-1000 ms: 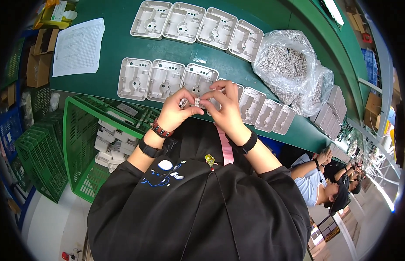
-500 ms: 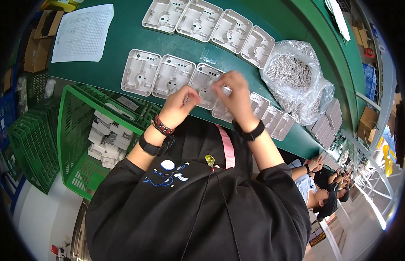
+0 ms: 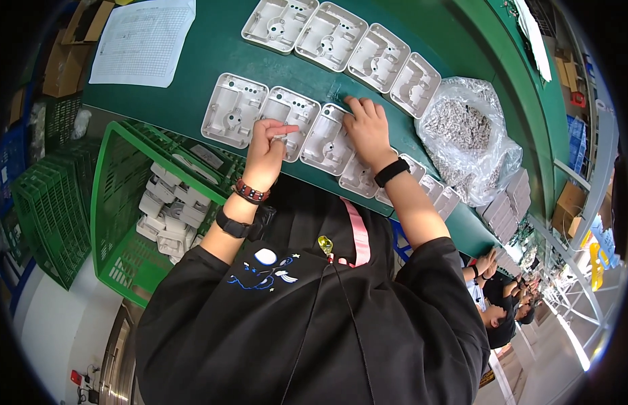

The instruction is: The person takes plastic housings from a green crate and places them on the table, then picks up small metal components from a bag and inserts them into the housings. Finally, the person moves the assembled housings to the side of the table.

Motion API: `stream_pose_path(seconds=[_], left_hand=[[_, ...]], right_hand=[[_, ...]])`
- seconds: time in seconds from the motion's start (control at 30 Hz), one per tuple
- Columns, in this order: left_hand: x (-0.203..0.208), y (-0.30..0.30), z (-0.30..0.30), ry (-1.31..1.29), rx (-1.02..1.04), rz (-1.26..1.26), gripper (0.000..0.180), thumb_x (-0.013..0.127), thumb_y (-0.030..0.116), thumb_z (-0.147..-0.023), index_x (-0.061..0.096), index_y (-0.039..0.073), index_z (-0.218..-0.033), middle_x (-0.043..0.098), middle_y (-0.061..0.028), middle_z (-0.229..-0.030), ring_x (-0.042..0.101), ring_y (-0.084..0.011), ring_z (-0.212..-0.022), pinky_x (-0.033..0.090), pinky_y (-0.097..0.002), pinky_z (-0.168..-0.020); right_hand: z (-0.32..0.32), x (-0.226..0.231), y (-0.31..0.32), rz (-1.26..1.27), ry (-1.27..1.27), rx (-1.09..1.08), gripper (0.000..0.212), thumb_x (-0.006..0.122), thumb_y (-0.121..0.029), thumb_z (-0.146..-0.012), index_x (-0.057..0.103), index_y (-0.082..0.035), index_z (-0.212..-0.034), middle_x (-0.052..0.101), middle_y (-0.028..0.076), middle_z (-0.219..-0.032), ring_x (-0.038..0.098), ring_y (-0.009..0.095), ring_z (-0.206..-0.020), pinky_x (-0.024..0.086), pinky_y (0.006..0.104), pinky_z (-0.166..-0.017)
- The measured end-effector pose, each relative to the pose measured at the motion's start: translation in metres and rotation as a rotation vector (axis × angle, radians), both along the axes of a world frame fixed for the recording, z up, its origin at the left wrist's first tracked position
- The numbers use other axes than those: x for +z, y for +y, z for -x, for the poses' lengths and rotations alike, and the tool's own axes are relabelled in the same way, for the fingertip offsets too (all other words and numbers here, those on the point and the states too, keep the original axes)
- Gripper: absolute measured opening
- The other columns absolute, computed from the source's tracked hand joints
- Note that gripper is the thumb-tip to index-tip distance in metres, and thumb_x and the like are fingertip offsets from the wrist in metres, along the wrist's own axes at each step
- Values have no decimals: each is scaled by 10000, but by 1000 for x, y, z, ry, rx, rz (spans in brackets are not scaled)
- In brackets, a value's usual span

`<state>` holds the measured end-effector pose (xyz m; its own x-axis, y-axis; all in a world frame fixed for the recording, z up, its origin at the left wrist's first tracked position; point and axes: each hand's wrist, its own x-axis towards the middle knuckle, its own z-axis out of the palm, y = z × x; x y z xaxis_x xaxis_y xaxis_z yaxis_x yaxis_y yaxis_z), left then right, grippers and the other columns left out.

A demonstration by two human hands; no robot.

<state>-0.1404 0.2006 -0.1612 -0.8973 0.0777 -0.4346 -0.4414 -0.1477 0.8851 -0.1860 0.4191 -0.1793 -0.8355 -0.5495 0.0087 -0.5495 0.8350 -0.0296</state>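
Light-grey plastic housings, like shallow open boxes, stand in two rows on the green table [image 3: 186,108]. Above the second near-row housing [image 3: 297,106] is my left hand [image 3: 267,145], index finger stretched out, thumb and other fingers curled together. Whether small parts are inside those fingers cannot be made out. My right hand [image 3: 369,129] reaches over the right side of the third housing [image 3: 321,143]. Its fingers are apart and bent, tips near that housing's far rim, with nothing visible in them. To the left stands the first near-row housing [image 3: 234,111], untouched.
The far row of housings [image 3: 331,37] runs across the table. An open clear plastic bag [image 3: 466,145] of small grey parts sits at the right, beside stacked grey pieces [image 3: 506,206]. Paper sheets [image 3: 144,44] lie at far left. A green crate [image 3: 101,196] holds more housings; co-workers sit at right.
My hands have moved apart: the left shifted left to the second housing, its index finger now extended. The right moved slightly, fingers lowered. The table's contents appear shifted right in the view.
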Motion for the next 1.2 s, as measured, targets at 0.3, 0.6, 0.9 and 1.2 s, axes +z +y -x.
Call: stream_pose_path(seconds=[0.3,0.6,0.9,1.2], left_hand=[[13,8,-1,-93,-35,-252,408,322,-111,-743,305,78,-1105,444,-172,-1211,377,-72,-511,332,-187,-478],[45,27,-10,152,-297,-473,499,378,-52,-818,136,106,-1225,327,-134,-1260,496,-122,-740,407,-208,-604],[56,19,-4,-19,-463,-193,377,517,57,-842,354,69,-1182,474,-99,-1114,519,-123,-896,410,-203,-783],[56,20,1,81,-234,102,165,608,81,-783,573,17,-930,593,-24,-824,500,-55,-623,407,-196,-575]], right_hand=[[-25,24,5,280,-89,-202,152,597,-110,-706,633,-98,-853,491,55,-1079,442,234,-940,361,329,-794],[-48,89,-31,897,-475,-248,216,648,-31,-653,618,-94,-857,472,80,-966,436,257,-917,377,347,-765],[-44,103,-16,736,-141,-65,203,660,-13,-656,569,-54,-834,544,82,-851,518,248,-782,411,337,-709],[-43,94,-32,936,-342,-179,151,642,-24,-696,564,-37,-824,557,89,-830,550,276,-764,441,351,-653]])
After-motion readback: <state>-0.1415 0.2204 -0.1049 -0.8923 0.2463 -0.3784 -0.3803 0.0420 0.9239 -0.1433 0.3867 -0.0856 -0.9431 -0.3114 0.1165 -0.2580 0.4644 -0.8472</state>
